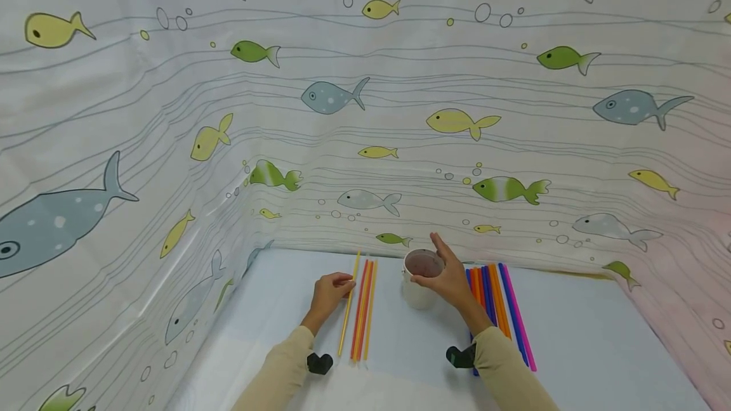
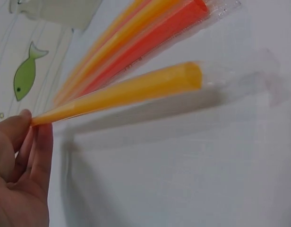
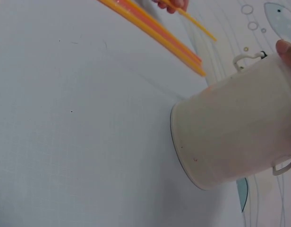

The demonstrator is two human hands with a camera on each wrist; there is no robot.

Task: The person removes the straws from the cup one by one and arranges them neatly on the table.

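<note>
My left hand [image 1: 330, 293] pinches a yellow straw [image 2: 136, 92] in a clear wrapper near its far end, the other end pointing back toward me. In the left wrist view thumb and fingertips meet on it. Just to its right lie several red and yellow straws [image 1: 361, 328], also wrapped. My right hand [image 1: 454, 281] holds the upper part of a white pail-like cup [image 3: 230, 127] from its right side, thumb at the near rim and index finger stretched up past it. The cup stands upright on the table, and its small side handles show in the right wrist view.
Right of the cup, partly under my right forearm, lie several blue, orange and pink straws [image 1: 508, 309] side by side. A white cloth covers the table [image 1: 582, 335]. Fish-printed curtain [image 1: 400, 176] hangs behind the table and along both sides.
</note>
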